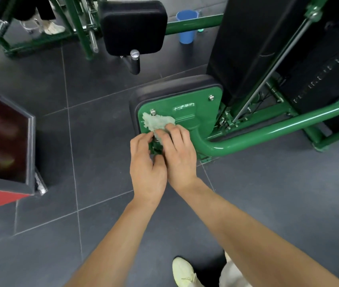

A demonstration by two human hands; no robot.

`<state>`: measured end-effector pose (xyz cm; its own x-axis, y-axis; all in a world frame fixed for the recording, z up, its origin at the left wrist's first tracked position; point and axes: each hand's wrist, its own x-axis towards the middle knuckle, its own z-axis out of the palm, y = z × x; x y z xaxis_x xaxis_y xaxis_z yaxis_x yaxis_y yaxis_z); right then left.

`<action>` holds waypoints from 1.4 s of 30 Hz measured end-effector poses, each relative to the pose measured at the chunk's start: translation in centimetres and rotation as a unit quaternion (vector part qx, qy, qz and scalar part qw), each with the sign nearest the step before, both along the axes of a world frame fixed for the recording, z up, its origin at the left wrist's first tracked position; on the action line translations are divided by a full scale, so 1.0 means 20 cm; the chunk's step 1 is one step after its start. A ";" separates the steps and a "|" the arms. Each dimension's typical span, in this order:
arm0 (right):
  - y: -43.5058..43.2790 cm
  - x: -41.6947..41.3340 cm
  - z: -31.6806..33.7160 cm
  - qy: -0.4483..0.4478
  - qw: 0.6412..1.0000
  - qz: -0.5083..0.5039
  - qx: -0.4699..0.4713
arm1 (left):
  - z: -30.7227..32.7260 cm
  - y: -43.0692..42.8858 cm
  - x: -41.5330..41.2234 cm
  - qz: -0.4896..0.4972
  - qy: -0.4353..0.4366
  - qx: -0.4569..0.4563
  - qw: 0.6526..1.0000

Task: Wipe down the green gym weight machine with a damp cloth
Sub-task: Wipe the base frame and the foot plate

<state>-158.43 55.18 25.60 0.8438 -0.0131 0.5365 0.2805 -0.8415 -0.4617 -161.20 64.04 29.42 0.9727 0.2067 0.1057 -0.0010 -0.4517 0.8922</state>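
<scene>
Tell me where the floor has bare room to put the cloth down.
Bare tiles lie between the red box and the green plate, and more right of the arms, below the green tube. Crowded: the plate, where both hands meet the cloth.

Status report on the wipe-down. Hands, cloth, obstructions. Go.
Right hand presses cloth on green backing plate. Left hand beside it at plate's lower edge; grip unclear. Nothing blocking the plate.

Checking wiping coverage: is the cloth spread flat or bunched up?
Bunched up: the cloth sits crumpled in a wad on the green plate, under the right hand's fingers.
</scene>
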 end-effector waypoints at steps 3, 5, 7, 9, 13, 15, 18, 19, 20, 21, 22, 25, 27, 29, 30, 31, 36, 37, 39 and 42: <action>-0.06 -0.02 0.09 0.030 0.998 0.041 -0.022 | 0.09 -0.02 0.00 -0.006 -0.023 0.048 0.999; -0.12 -0.03 0.21 0.033 0.999 0.034 0.019 | 0.16 -0.04 0.01 -0.035 -0.063 0.103 0.992; -0.19 -0.01 0.33 -0.012 0.995 -0.015 0.098 | 0.22 -0.06 0.06 -0.065 -0.102 0.179 0.977; -0.28 0.06 0.38 -0.045 0.983 -0.076 0.158 | 0.27 -0.10 0.15 -0.077 -0.115 0.261 0.955; -0.32 0.14 0.24 0.014 0.988 -0.094 0.121 | 0.28 -0.22 0.26 -0.095 -0.076 0.399 0.909; -0.35 0.14 0.19 0.011 0.988 -0.084 0.125 | 0.26 -0.25 0.27 -0.095 -0.059 0.450 0.886; -0.40 0.15 0.20 0.041 0.984 -0.091 0.147 | 0.26 -0.26 0.26 -0.091 -0.045 0.498 0.861; -0.41 0.15 0.19 0.072 0.976 -0.106 0.177 | 0.28 -0.27 0.26 -0.092 -0.036 0.509 0.855; -0.44 0.16 0.17 0.113 0.957 -0.143 0.224 | 0.30 -0.29 0.27 -0.096 -0.022 0.518 0.850; -0.46 0.16 0.16 0.156 0.922 -0.187 0.302 | 0.32 -0.30 0.27 -0.101 -0.005 0.525 0.845; -0.48 0.16 0.15 0.178 0.878 -0.218 0.386 | 0.34 -0.32 0.28 -0.106 0.010 0.531 0.841; -0.52 0.16 0.24 0.120 0.844 -0.205 0.481 | 0.37 -0.33 0.30 -0.114 0.013 0.545 0.830; -0.51 0.19 0.30 0.097 0.874 -0.153 0.451 | 0.37 -0.33 0.31 -0.120 0.013 0.573 0.811; -0.50 0.22 0.28 0.114 0.903 -0.143 0.388 | 0.37 -0.32 0.30 -0.124 0.015 0.587 0.800; -0.52 0.23 0.24 0.147 0.915 -0.144 0.348 | 0.37 -0.33 0.30 -0.122 0.016 0.591 0.797; -0.54 0.22 0.21 0.201 0.921 -0.144 0.302 | 0.37 -0.33 0.30 -0.121 0.019 0.594 0.795; -0.67 0.10 0.23 0.331 0.874 -0.151 0.322 | 0.39 -0.33 0.30 -0.125 0.031 0.617 0.776; -0.67 0.07 0.26 0.296 0.867 -0.154 0.371 | 0.39 -0.33 0.30 -0.127 0.034 0.626 0.768; -0.65 0.03 0.33 0.238 0.860 -0.141 0.428 | 0.39 -0.33 0.29 -0.130 0.040 0.639 0.757; -0.52 -0.01 0.33 0.224 0.904 -0.100 0.349 | 0.39 -0.33 0.29 -0.127 0.045 0.647 0.751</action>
